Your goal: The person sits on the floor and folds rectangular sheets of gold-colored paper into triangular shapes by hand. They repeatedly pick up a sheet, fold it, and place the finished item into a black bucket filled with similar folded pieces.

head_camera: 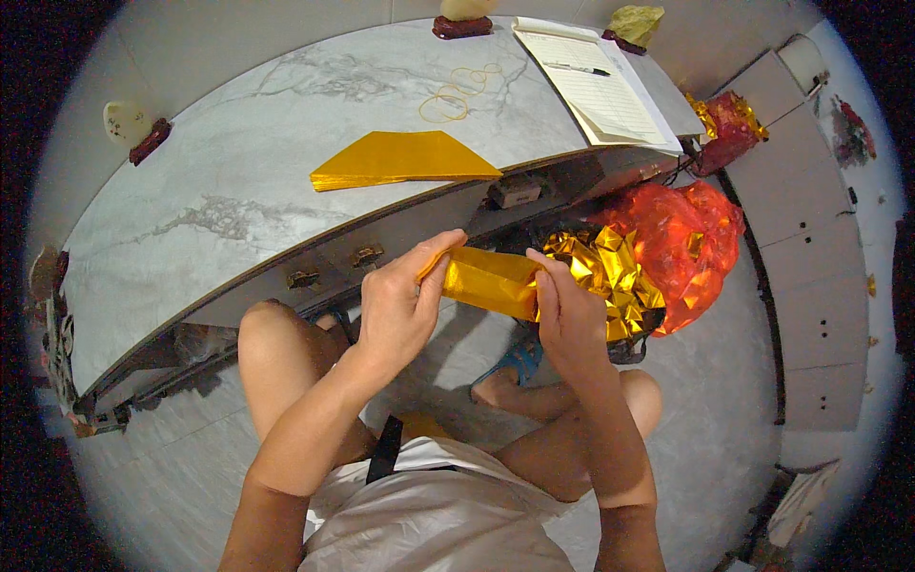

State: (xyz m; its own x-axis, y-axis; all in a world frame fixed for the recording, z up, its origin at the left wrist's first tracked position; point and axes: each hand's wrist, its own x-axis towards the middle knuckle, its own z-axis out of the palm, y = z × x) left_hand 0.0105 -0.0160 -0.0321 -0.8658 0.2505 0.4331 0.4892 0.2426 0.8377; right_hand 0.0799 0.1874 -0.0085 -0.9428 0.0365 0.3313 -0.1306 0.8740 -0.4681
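Between my two hands is a partly folded sheet of gold foil paper (490,281), held above my lap. My left hand (400,297) pinches its left end between thumb and fingers. The right end is gripped by my right hand (570,304). On the marble-patterned table in front lies a fanned stack of flat gold paper (407,159), close to the table's edge. Several rubber bands (457,93) lie behind the stack. Beyond my right hand, folded shiny gold foil pieces (615,275) fill a dark-rimmed container beside a red plastic bag (690,250) with more gold pieces inside.
A ruled notepad (597,89) with a pen (577,69) on it lies at the table's far right. Ornamental stones on dark red stands (462,27) line the wall side. Drawers with knobs (302,279) are under the table (171,193); grey cabinets (815,264) stand at right.
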